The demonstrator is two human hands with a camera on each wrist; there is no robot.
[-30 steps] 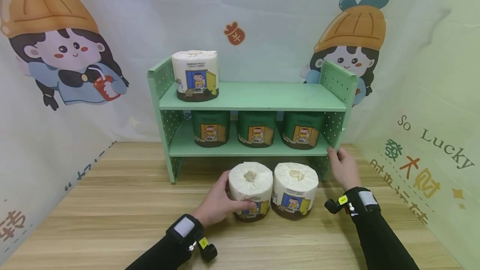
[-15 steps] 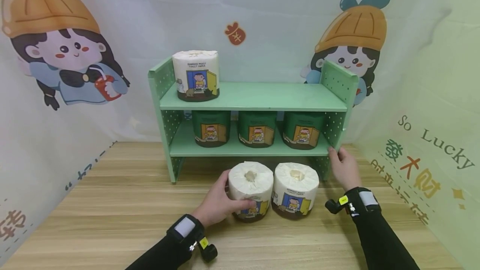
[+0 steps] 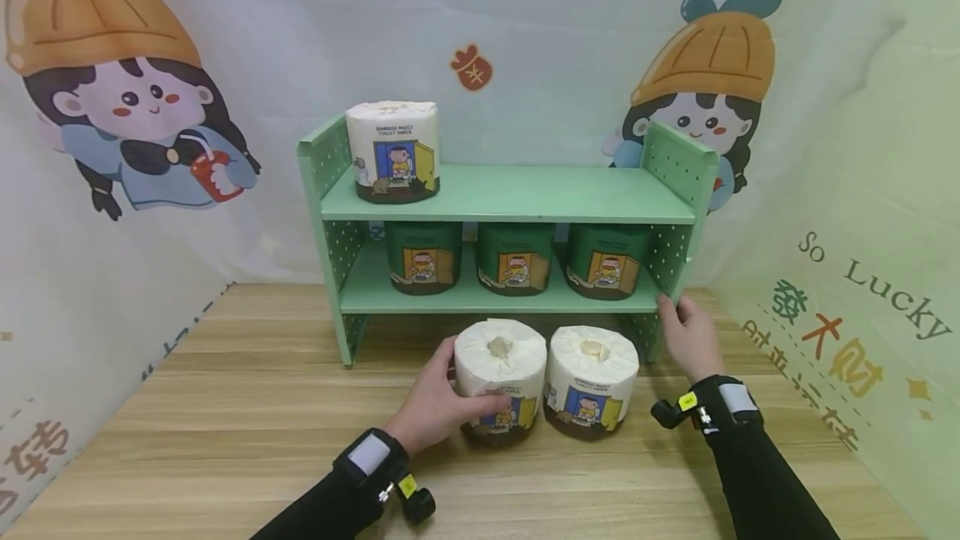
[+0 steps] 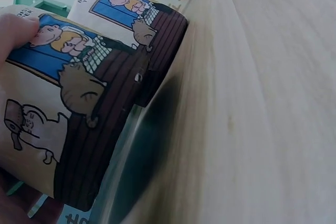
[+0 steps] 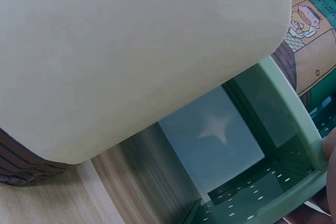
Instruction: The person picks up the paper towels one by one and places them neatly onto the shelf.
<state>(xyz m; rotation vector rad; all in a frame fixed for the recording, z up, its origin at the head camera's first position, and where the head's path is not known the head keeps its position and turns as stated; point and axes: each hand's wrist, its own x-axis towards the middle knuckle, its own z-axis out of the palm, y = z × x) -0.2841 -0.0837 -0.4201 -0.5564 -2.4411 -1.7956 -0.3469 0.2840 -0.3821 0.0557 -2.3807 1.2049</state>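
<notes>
My left hand [image 3: 433, 407] grips a white-wrapped toilet roll [image 3: 497, 369] from its left side, thumb across the front. In the left wrist view, a dark gap shows under this roll [image 4: 39, 124], so its base sits slightly off the table. Close to its right, a second white toilet roll [image 3: 589, 394] stands upright on the wood. My right hand [image 3: 692, 340] holds the right side panel of a green two-tier shelf [image 3: 487, 302] at lower-board height. The right wrist view shows only part of that hand's fingers [image 5: 331, 182], beside the shelf frame.
Another white toilet roll [image 3: 393, 152] stands at the left end of the top board. Green-wrapped rolls [image 3: 513, 261] stand in a row on the lower board. A printed cloth [image 3: 540, 40] hangs behind the wooden table [image 3: 210, 407].
The left hand has raised the gripped toilet roll slightly, within the last half second. The right hand and the shelf stay where they were.
</notes>
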